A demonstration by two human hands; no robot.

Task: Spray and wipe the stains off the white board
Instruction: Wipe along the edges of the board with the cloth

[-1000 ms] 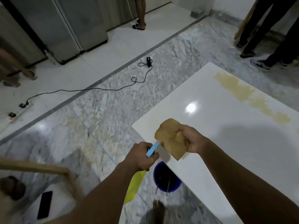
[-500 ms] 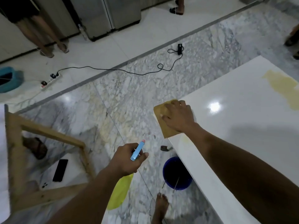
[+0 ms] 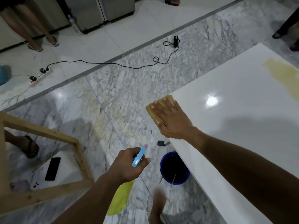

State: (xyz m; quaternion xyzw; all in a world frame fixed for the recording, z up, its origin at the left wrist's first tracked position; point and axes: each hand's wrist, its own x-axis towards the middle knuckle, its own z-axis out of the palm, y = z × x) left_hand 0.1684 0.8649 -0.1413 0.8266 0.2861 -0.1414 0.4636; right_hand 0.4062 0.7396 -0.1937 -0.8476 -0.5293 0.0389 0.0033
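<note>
The white board [image 3: 234, 126] fills the right side, glossy, with a yellowish stain [image 3: 284, 78] near its far right edge. My right hand [image 3: 171, 120] lies flat with straight fingers on a tan cloth [image 3: 151, 110] at the board's near left corner; the cloth hangs a little past the edge. My left hand [image 3: 129, 165] is off the board, over the floor, gripping a spray bottle [image 3: 121, 201] with a yellow body and a blue trigger head. The nozzle points up and away.
A blue bucket [image 3: 174, 168] stands on the marble floor beside the board's near edge. A wooden frame [image 3: 48, 135] and phones [image 3: 52, 168] lie at left. A black cable [image 3: 113, 64] and power strip cross the floor. People's legs [image 3: 30, 26] stand at the back.
My right hand lowered the cloth onto the board's corner and flattened over it. My left hand with the bottle moved down and away from the board. The view swung left.
</note>
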